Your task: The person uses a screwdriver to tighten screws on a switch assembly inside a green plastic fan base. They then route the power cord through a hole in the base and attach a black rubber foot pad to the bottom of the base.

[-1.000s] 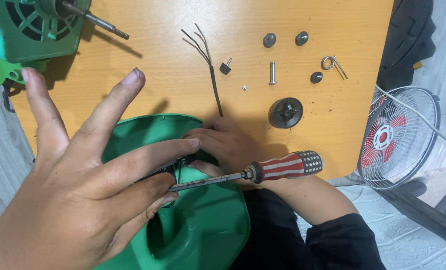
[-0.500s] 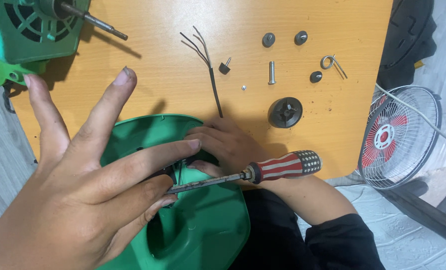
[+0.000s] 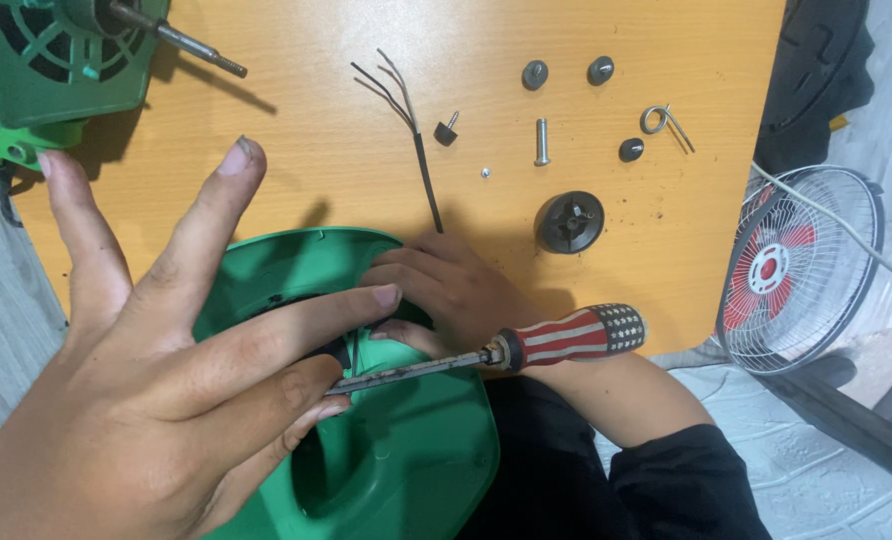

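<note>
The screwdriver [image 3: 486,355] lies nearly level across the green plastic cover [image 3: 406,470], its long axis running left to right: striped red handle at the right, blade tip at the left. The left hand [image 3: 136,400] pinches the blade near its tip between the lower fingers [image 3: 296,385], the other fingers spread wide. The right hand [image 3: 446,290] rests curled on the cover's rim at the bench [image 3: 296,150] edge, just behind the shaft and nearer the handle; what it grasps cannot be told.

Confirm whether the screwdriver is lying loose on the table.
No. The screwdriver is off the table, its shaft held between the left hand's fingers over the green cover.
</note>
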